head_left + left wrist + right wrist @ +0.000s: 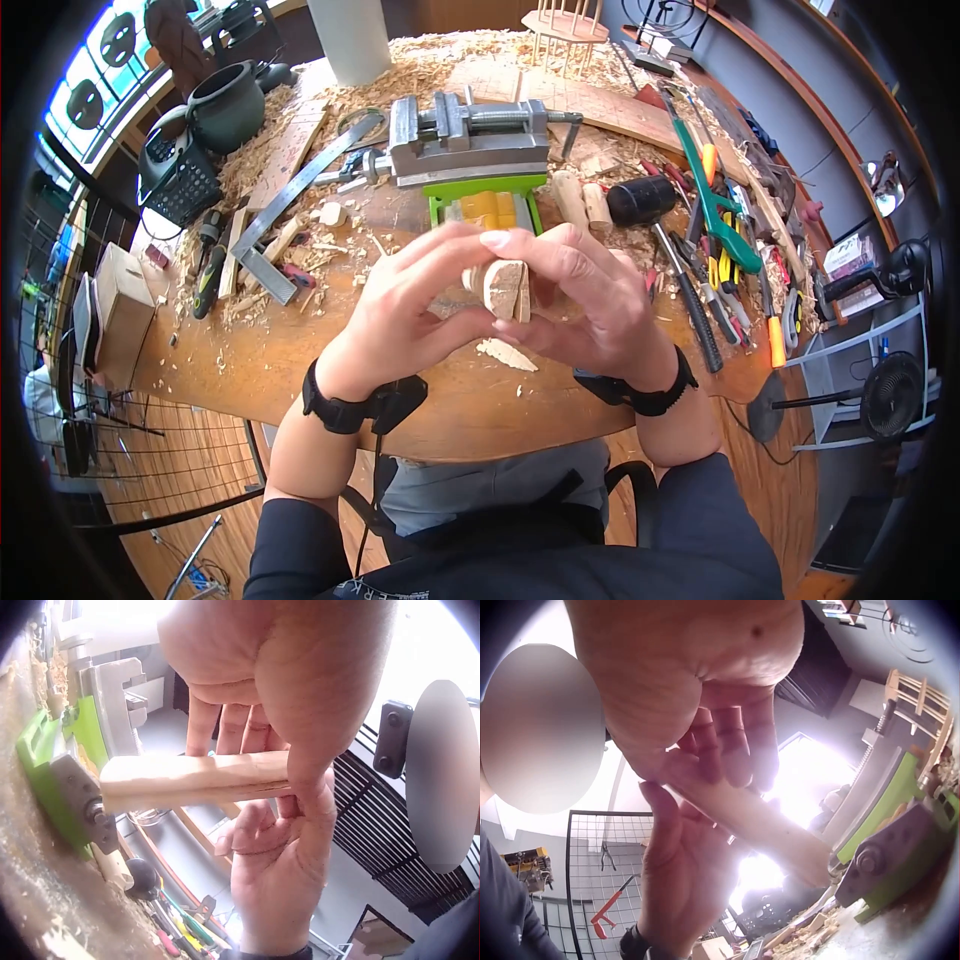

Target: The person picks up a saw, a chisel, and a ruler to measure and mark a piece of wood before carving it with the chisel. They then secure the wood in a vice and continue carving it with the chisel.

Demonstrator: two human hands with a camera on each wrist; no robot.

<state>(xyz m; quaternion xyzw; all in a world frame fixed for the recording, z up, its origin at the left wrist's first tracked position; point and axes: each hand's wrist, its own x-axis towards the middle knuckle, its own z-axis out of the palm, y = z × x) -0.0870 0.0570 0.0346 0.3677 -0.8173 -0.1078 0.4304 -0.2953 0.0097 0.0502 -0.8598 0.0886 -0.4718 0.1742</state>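
The head view shows mostly the end of the wood (507, 291), partly rounded and crossed by dark cracks, on the near side of the grey metal vise (470, 140), where the left hand (415, 305) and the right hand (595, 300) pinch it between thumbs and fingers. The left wrist view shows instead its long, pale side with a thin split, which the head view does not give. Behind the vise lie thin, curly shavings (440, 48), at its left a flat steel square (302, 188), and at its right a black, round-headed mallet (642, 201).
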